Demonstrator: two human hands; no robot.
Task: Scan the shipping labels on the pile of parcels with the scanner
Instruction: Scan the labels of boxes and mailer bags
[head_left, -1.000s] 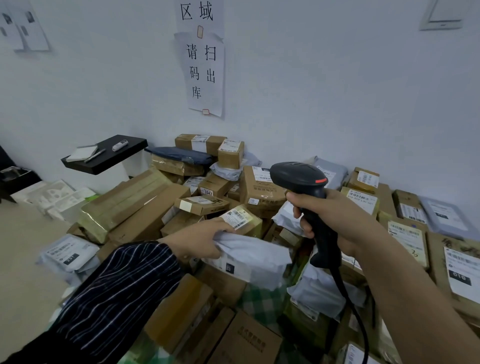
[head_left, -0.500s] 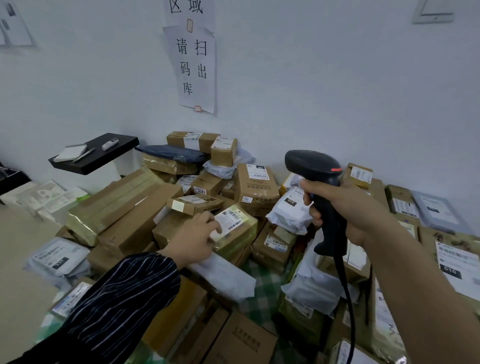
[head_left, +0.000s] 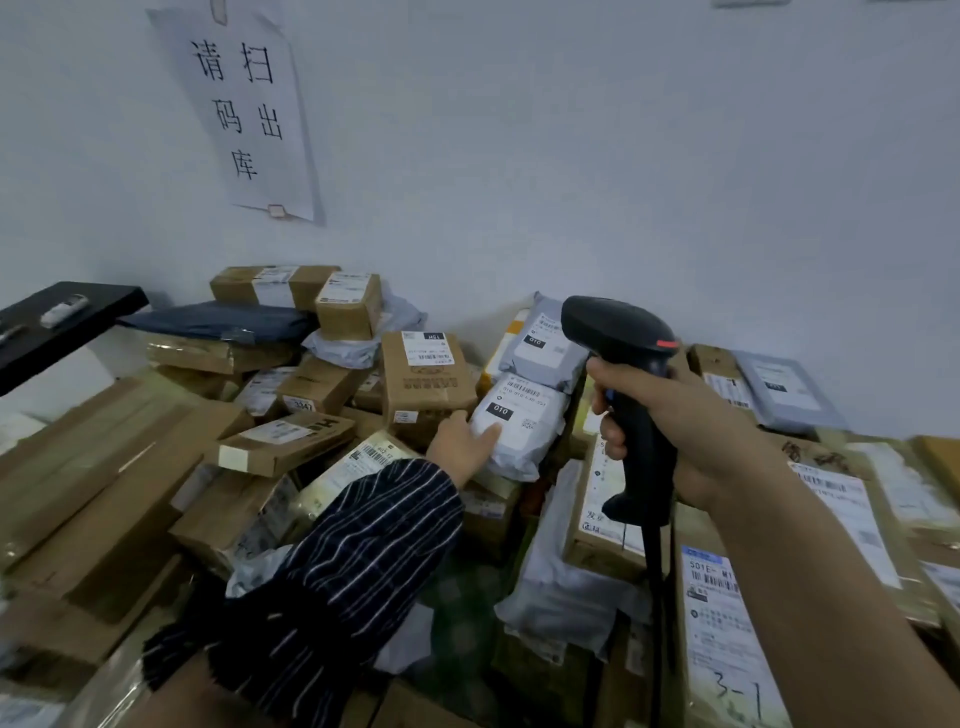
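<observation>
Mostly the pile of parcels (head_left: 322, 384) fills the lower half of the view, heaped against the white wall (head_left: 623, 156), and what it lies on is too dark to make out through the gaps. The right hand (head_left: 675, 431) is wrapped round the grip of the black scanner (head_left: 618, 325). The scanner is held upright above the right side of the heap, and its head faces away from the camera, so its window is hidden. Its cable (head_left: 655, 597) drops out of the bottom edge.

The left hand (head_left: 462, 444) comes out of a striped sleeve (head_left: 337, 571) and rests on a white bag (head_left: 524, 441) in the middle of the pile. Its forefinger lies straight along the bag beside the black "010" patch of the shipping label (head_left: 517, 402), and the thumb is raised. The other fingers are hidden behind the hand. The label's small print is blurred.

A grey bag (head_left: 540, 348) behind it is partly covered by the scanner. The paper sign (head_left: 249, 109) on the wall is cut off at the top, and a black shelf (head_left: 62, 322) runs out at the left edge. Labels at the far right are smeared.
</observation>
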